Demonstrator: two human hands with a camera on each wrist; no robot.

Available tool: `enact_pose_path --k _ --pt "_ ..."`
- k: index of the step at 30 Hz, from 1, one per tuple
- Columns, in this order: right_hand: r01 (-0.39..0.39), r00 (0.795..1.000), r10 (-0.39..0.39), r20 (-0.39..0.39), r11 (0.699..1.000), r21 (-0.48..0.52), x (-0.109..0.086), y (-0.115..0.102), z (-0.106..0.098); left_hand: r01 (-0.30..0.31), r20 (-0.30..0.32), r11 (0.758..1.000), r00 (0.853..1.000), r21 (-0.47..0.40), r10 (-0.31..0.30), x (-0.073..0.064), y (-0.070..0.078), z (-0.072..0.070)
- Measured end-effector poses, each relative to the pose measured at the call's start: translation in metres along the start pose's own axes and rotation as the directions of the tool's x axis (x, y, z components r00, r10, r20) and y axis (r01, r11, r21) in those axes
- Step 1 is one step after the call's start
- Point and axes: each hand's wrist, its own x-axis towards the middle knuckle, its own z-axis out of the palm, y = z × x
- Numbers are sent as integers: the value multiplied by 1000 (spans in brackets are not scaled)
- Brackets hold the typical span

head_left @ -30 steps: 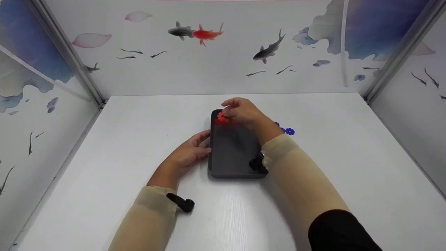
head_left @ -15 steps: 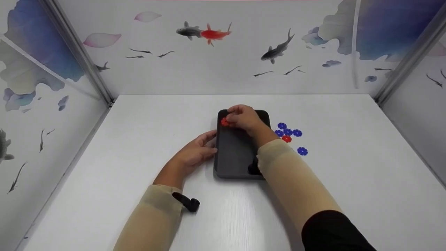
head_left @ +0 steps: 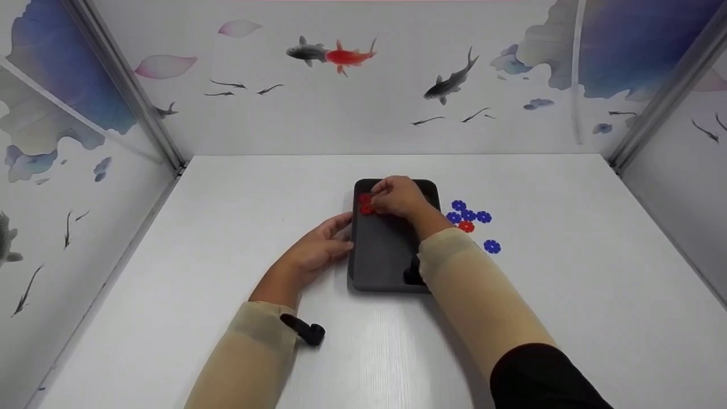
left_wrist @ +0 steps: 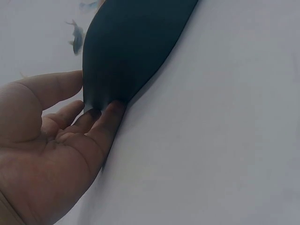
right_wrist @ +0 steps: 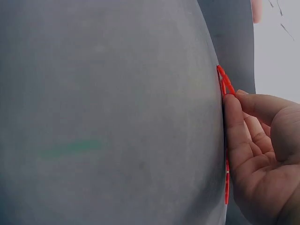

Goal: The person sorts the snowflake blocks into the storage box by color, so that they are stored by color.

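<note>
A dark grey tray [head_left: 377, 255] lies on the white table. My right hand [head_left: 400, 199] is over its far part, where thumb and forefinger pinch a red snowflake disc [right_wrist: 226, 80] close to the tray floor. Other red discs [head_left: 364, 199] lie by the tray's far left corner, partly hidden by that hand. More red [right_wrist: 227, 187] shows below the fingers in the right wrist view. My left hand [head_left: 318, 250] touches the tray's left wall with thumb and fingertips extended, as the left wrist view shows along the tray's side [left_wrist: 126, 56].
Right of the tray, several blue snowflake discs [head_left: 468, 215] lie in a loose group with one red disc [head_left: 466, 226]. A single blue disc [head_left: 492, 246] sits nearer. White panels printed with fish [head_left: 448, 82] enclose the table at the back and sides.
My right hand has come slightly nearer and lower in the tray with the red disc. The view has shifted, and discs right of the tray now show fully. The left hand stays at the tray.
</note>
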Motion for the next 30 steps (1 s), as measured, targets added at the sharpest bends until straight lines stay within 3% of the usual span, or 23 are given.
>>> enact_pose_path --k 8,15,24,30 --pt "16 1000 -16 -21 1000 10 3 -2 -2 -1 8 1000 1000 -18 1 -1 3 1" --pt "40 998 -34 -48 991 130 3 -13 -6 -12 15 1000 1000 -22 12 0 -1 1" --pt "80 996 -62 -69 947 312 -25 -41 -48 -15 8 999 1000 -29 15 1 -4 2" --pt "122 988 -91 -126 954 273 -58 -27 -81 -9 -8 1000 1000 -25 9 -1 -2 1"
